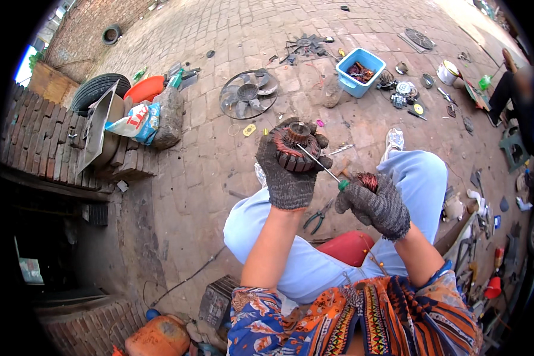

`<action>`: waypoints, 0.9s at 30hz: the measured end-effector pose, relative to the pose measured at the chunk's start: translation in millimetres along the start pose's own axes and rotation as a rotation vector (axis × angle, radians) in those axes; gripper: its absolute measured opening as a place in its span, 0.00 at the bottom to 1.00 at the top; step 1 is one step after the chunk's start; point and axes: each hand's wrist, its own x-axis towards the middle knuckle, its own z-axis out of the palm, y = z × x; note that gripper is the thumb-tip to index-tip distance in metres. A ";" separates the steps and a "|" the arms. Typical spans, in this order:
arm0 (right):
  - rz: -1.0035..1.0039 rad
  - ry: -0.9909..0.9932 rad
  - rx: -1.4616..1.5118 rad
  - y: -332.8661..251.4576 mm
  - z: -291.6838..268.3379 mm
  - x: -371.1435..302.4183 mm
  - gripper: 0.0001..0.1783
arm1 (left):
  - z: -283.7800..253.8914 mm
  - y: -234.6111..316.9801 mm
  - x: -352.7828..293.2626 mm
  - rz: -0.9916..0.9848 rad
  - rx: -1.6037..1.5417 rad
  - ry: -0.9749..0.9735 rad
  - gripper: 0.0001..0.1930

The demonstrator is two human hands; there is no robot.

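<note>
My gloved left hand (288, 188) is wrapped round a motor armature (292, 159) with copper windings, its commutator facing up. A screwdriver (343, 185) with a green handle and thin metal shaft is gripped in my gloved right hand (381, 207). Its tip reaches the armature near the base of the commutator. Copper wire (368, 180) shows at the top of my right hand; whether the fingers grip it, I cannot tell. On the ground between my legs lie pliers (318, 218) with dark handles.
A blue tub (354, 88) containing copper scrap stands ahead, right of a fan wheel (249, 95). Motor parts (404, 92) and a white bucket (447, 72) lie farther right, near a seated person (510, 98). Left are brick walls (41, 139), a tyre (95, 89) and an orange basin (145, 89).
</note>
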 end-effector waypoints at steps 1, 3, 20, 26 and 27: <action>0.000 0.003 -0.007 0.7 -0.5 0.1 0.18 | -1.0 -0.6 1.0 -0.009 -0.019 -0.025 0.36; -0.001 0.003 -0.012 0.3 -0.6 0.4 0.19 | -2.0 -1.9 1.8 0.028 0.015 0.004 0.36; 0.094 -0.032 0.093 -3.8 -1.0 1.5 0.18 | 5.6 1.4 -2.1 0.110 0.170 -0.018 0.30; 0.061 0.012 0.225 5.2 7.3 -0.4 0.17 | -7.1 0.0 3.1 0.157 0.132 -0.131 0.27; 0.053 0.017 0.250 7.8 8.8 -0.4 0.17 | -4.3 -0.9 3.0 0.166 0.178 -0.111 0.28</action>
